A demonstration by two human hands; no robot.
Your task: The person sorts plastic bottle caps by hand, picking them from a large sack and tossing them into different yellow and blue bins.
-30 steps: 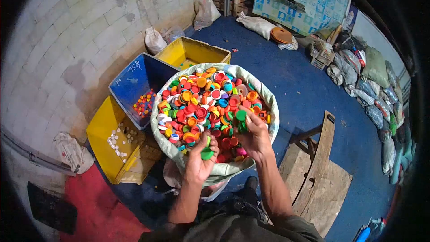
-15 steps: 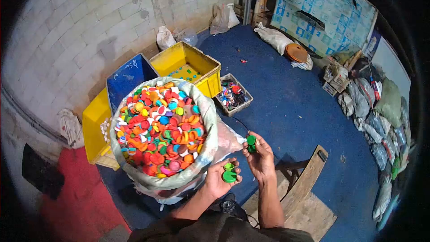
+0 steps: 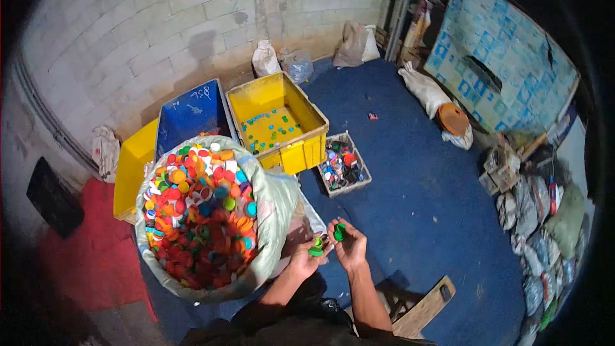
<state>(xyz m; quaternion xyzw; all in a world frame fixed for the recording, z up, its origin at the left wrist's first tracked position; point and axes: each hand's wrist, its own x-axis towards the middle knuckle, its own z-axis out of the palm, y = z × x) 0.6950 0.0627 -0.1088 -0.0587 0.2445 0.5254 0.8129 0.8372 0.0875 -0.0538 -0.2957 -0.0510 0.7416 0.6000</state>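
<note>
My left hand [image 3: 306, 255] is closed around several green bottle caps [image 3: 316, 247], to the right of a big white sack [image 3: 272, 205] heaped with mixed coloured caps. My right hand [image 3: 349, 245] sits just beside it, gripping a dark green cap [image 3: 339, 232] in its fingers. Both hands hover over the blue floor, close together. Beyond them stands a yellow crate [image 3: 301, 154] with a scatter of green caps on its bottom, and next to it a small grey crate [image 3: 359, 186] of mixed caps.
A blue crate [image 3: 192, 112] and another yellow crate [image 3: 131, 163] stand against the brick wall behind the sack. A wooden stool [image 3: 423, 311] lies at lower right. Filled sacks and bundles line the right side and the far corner.
Both hands have come off the sack with green caps and now hang to its right. The view has swung right, bringing the yellow crate with green caps fully in sight.
</note>
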